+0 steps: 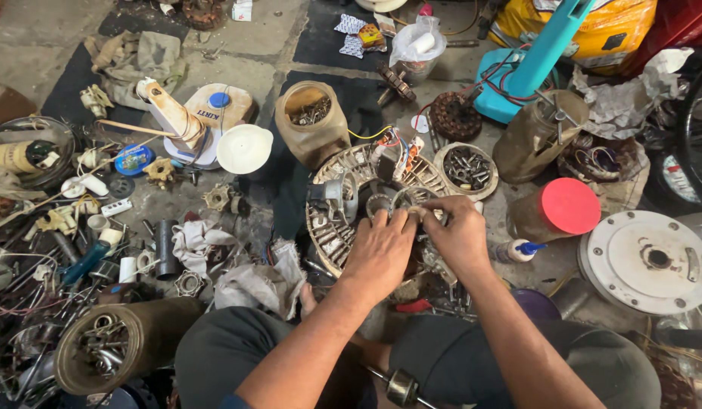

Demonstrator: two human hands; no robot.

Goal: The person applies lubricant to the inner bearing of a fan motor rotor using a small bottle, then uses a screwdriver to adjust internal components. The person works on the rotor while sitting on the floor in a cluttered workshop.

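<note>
Nearest the camera, a jar (pixel 120 344) lay on its side at the lower left, full of metal washers and rings, beside the person's dark-trousered knees. A rotor shaft (pixel 402 386) lay between the legs. Just beyond, the left hand (pixel 381 250) and the right hand (pixel 460 235) met over a round, slotted metal fan housing (pixel 343 220) on the floor. Both hands were curled narrow, fingertips pinching a small metal part (pixel 417 212) at the housing's middle; what exactly the part was could not be told. Grey rags (pixel 252 280) lay left of the housing. To the right stood a jar with a red lid (pixel 569 206) and a white round motor cover (pixel 650 261). Farther off sat an open jar of screws (pixel 311 113), a bowl of bolts (pixel 466 168) and a turquoise fan stand (pixel 529 64).
</note>
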